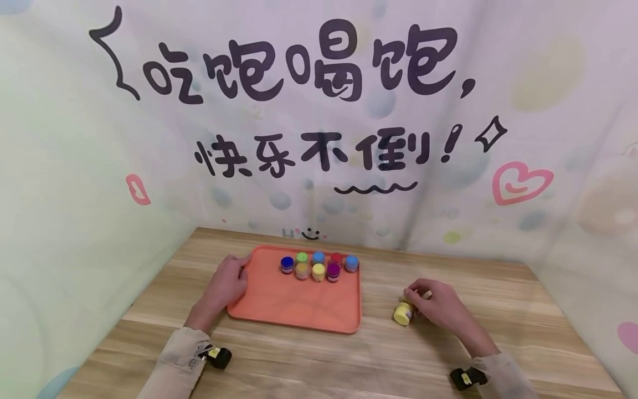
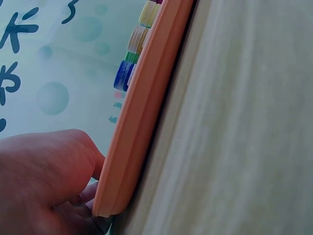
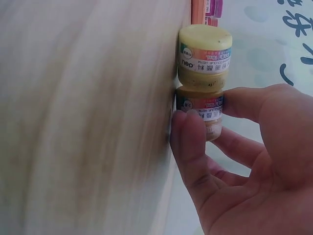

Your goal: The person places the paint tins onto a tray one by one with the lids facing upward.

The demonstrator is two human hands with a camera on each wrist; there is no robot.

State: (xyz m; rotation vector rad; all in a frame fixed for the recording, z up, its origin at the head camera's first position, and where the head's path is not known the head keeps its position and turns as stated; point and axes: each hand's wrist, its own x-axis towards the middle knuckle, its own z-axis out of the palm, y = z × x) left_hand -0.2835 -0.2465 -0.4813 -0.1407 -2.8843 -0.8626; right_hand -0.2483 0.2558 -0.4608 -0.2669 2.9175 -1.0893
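Observation:
My left hand point(image 1: 230, 281) holds the left edge of an orange tray point(image 1: 294, 311); the left wrist view shows the thumb and fingers at its rim point(image 2: 110, 196). To the right of the tray, my right hand point(image 1: 440, 303) grips a small ochre paint jar point(image 3: 210, 101) between thumb and fingers, which hide part of its label. A paint jar with a pale yellow end point(image 1: 402, 314) lies on its side on the table, end to end with the gripped jar, on the side toward the tray.
Several paint jars stand in two rows at the tray's back right, among them a dark blue jar point(image 1: 287, 265), a purple jar point(image 1: 333, 272) and a light blue jar point(image 1: 351, 264). A wooden table point(image 1: 319, 366) meets a printed wall sheet point(image 1: 239, 210) behind.

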